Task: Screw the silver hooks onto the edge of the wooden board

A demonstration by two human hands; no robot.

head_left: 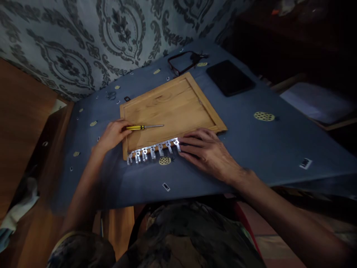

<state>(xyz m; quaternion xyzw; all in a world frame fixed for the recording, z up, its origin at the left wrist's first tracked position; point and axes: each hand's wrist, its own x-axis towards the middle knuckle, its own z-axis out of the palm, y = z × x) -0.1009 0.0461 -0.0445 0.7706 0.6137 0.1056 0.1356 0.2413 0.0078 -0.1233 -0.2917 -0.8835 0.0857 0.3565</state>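
Note:
A framed wooden panel (167, 108) lies flat on the table. Along its near edge rests a silver metal hook rack (153, 152) with several hooks that stick out towards me. At the panel's left side, my left hand (113, 134) is closed round the yellow and black handle of a screwdriver (136, 127), whose shaft points right across the panel. My right hand (206, 153) lies over the near right edge of the panel, its fingertips at the right end of the hook rack. Its fingers are stretched out and slightly apart.
The table (245, 149) has a blue cloth with pineapple prints. Behind the panel are a pair of glasses (178, 70) and a dark bunch, perhaps keys (196, 56). A black tablet (230, 77) lies at the back right. Small metal pieces (111, 95) lie at the back left, before a patterned curtain (119, 29).

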